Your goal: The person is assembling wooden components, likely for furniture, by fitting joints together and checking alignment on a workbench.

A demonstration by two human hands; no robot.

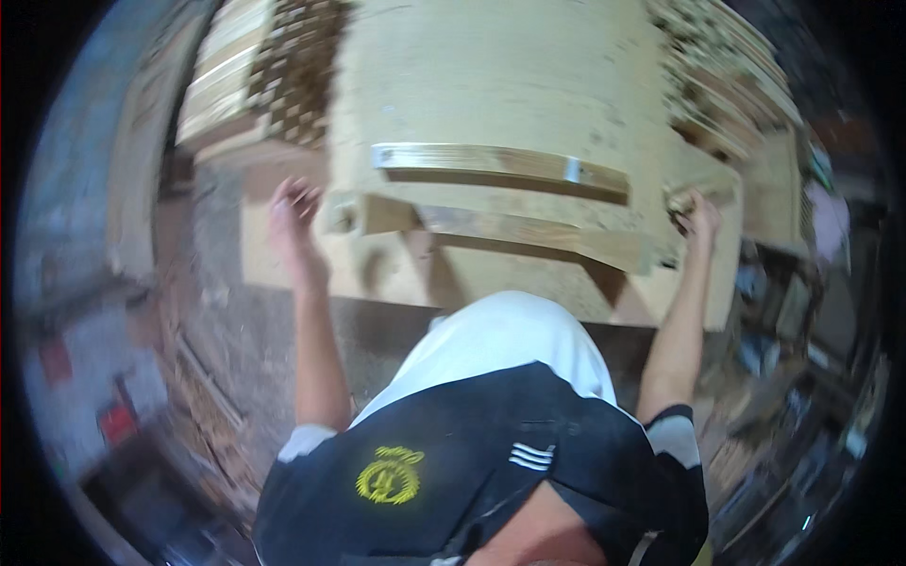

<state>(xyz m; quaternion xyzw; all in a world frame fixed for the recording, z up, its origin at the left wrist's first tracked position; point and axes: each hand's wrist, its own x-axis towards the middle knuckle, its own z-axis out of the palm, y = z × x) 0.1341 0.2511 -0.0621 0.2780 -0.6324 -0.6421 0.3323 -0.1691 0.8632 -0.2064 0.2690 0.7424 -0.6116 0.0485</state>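
On the wooden worktable in front of me lies a long wooden bar with a pale patch at its left end and another near its right. Nearer to me a second wooden piece, with wider blocks at its ends, runs left to right. A small round light-coloured piece sits by its left end. My left hand is raised just left of that piece, fingers loosely bent and apart, holding nothing I can see. Past the right end, my right hand is closed at a small light wooden piece, blurred and partly hidden.
Stacked wooden strips stand at the back left beside the table. More piled wood is at the back right, with a pinkish cloth beyond it. Offcuts and clutter lie on the floor at right; a long strip lies at left.
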